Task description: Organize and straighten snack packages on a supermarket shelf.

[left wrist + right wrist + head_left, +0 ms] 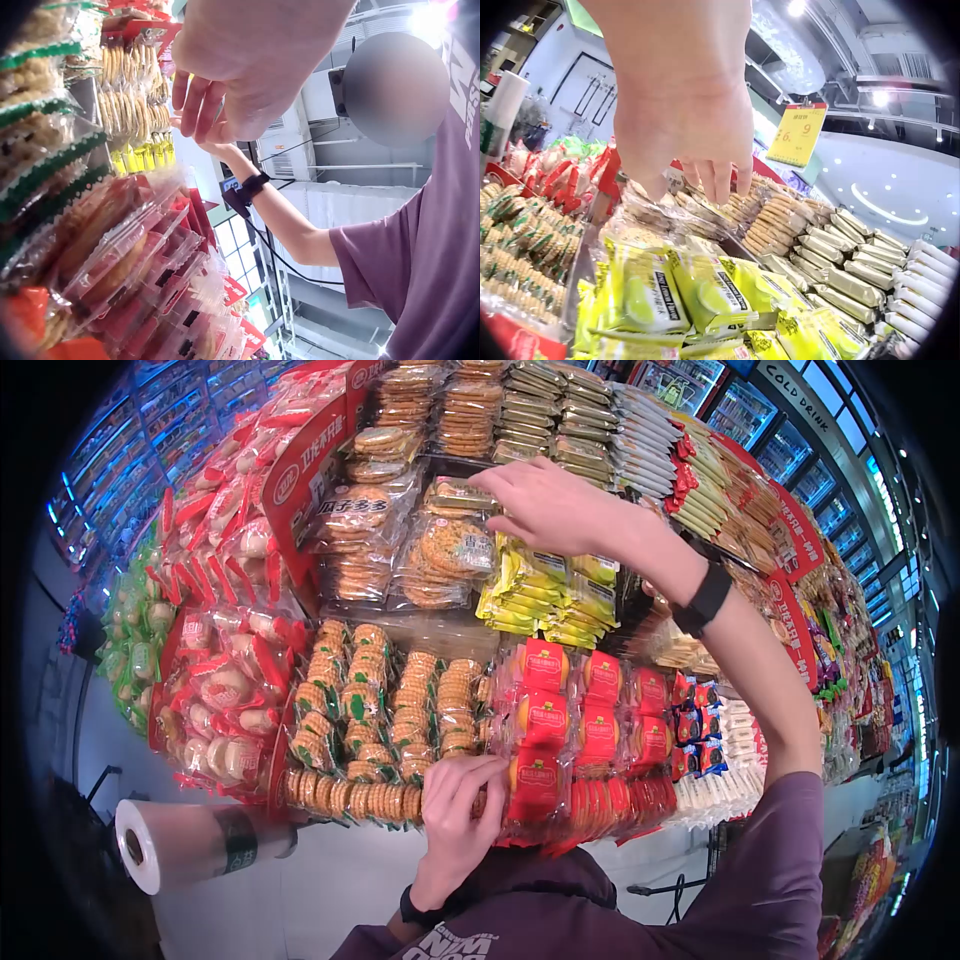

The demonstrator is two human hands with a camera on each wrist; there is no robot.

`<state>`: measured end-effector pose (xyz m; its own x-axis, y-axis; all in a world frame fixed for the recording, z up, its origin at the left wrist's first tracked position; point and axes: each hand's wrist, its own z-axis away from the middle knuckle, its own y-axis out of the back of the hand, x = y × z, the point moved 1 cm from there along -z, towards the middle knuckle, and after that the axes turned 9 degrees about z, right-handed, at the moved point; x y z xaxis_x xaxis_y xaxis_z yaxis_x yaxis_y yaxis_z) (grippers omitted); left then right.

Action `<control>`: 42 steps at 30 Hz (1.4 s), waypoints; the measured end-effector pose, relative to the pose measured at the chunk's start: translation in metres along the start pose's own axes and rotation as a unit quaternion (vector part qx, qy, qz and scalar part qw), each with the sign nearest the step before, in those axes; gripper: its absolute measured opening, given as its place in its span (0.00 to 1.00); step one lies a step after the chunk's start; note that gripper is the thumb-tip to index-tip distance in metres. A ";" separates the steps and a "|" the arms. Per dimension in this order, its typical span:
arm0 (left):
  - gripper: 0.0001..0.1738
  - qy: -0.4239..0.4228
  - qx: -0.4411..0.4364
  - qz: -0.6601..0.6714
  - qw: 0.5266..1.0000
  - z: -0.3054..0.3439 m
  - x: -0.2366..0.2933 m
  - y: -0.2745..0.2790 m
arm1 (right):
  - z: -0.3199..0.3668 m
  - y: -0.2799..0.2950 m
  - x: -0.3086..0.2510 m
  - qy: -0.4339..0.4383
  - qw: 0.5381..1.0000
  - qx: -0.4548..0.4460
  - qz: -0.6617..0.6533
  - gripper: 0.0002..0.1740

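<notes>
My right hand (545, 505) reaches over the far bins, its loosely bent fingertips beside a gold-wrapped packet (458, 493). That packet lies on top of clear bags of round seeded cookies (440, 550). Under the right wrist sit yellow lemon-print packets (705, 292), with gold packets (847, 289) to one side in the right wrist view. At the display's near edge my left hand (460, 805) rests with relaxed, bent fingers, between green-edged cookie packs (410, 730) and red-labelled round cake packs (540, 720). No item shows in its grasp in the left wrist view (225, 82).
Red-edged snack packs (230, 700) fill the left bins behind a red sign board (295, 470). A roll of plastic bags (190, 845) sticks out at the near left. A yellow price card (798, 133) hangs above the display. Drink coolers (745, 420) line the back.
</notes>
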<state>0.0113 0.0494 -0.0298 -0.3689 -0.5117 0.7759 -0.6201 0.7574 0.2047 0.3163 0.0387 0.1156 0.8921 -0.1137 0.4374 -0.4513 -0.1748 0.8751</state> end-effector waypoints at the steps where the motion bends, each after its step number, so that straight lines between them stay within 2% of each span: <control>1: 0.11 0.003 0.003 -0.002 1.000 0.001 0.002 0.004 | -0.015 -0.010 0.006 -0.015 0.998 -0.053 -0.007 0.23; 2: 0.11 0.006 0.006 -0.005 1.000 0.002 0.003 0.007 | -0.029 -0.020 0.011 -0.028 0.994 -0.106 -0.015 0.26; 5: 0.12 0.011 -0.002 -0.012 1.000 0.010 0.000 0.015 | -0.058 -0.051 0.023 -0.051 0.980 -0.187 -0.033 0.25; 8: 0.13 0.024 0.000 -0.018 1.000 0.014 -0.002 0.018 | -0.073 -0.093 0.035 -0.058 0.979 -0.188 -0.043 0.24; 11: 0.12 0.031 0.006 -0.024 0.999 0.016 -0.004 0.019 | -0.079 -0.091 0.031 -0.060 0.979 -0.194 -0.011 0.26; 12: 0.12 0.034 0.007 -0.027 0.999 0.017 -0.005 0.019 | -0.081 -0.094 0.030 -0.052 0.985 -0.165 -0.006 0.25; 15: 0.12 0.035 0.005 -0.036 0.999 0.017 -0.007 0.019 | -0.084 -0.096 0.032 -0.055 0.980 -0.191 0.022 0.24; 19: 0.11 0.035 0.012 -0.052 0.998 0.014 -0.004 0.021 | -0.089 -0.076 0.034 -0.040 0.983 -0.181 0.016 0.18; 24: 0.11 0.032 0.024 -0.062 0.997 0.012 0.005 0.023 | -0.081 -0.039 0.042 -0.011 0.990 -0.137 0.006 0.19; 26: 0.11 0.039 0.024 -0.052 0.998 0.012 0.006 0.021 | -0.061 -0.016 0.035 -0.003 0.998 -0.064 -0.005 0.18; 29: 0.11 0.021 0.039 -0.018 0.999 0.003 0.014 0.016 | -0.020 0.019 0.010 0.013 0.999 0.037 -0.008 0.17; 31: 0.11 0.070 0.046 0.053 0.995 0.000 0.018 0.011 | 0.017 0.051 -0.021 0.007 0.999 0.039 -0.036 0.16; 33: 0.11 0.151 0.060 0.166 0.973 -0.007 0.026 0.004 | 0.057 0.070 -0.055 0.011 0.996 0.066 -0.058 0.14; 35: 0.17 0.213 0.027 0.326 0.920 -0.010 0.028 -0.002 | 0.093 0.086 -0.086 0.015 0.995 0.032 -0.094 0.12; 37: 0.20 0.264 0.020 0.451 0.852 -0.018 0.037 -0.008 | 0.124 0.071 -0.117 0.039 0.993 0.107 -0.011 0.12; 42: 0.20 0.333 -0.054 0.479 0.811 -0.014 0.038 -0.028 | 0.189 0.084 -0.175 -0.004 0.995 0.067 0.069 0.19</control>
<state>0.0242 0.0145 0.0017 -0.1680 0.6366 0.7527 -0.1928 0.7276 -0.6584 0.1184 -0.1406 0.0736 0.8218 -0.1527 0.5490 -0.5685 -0.2857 0.7715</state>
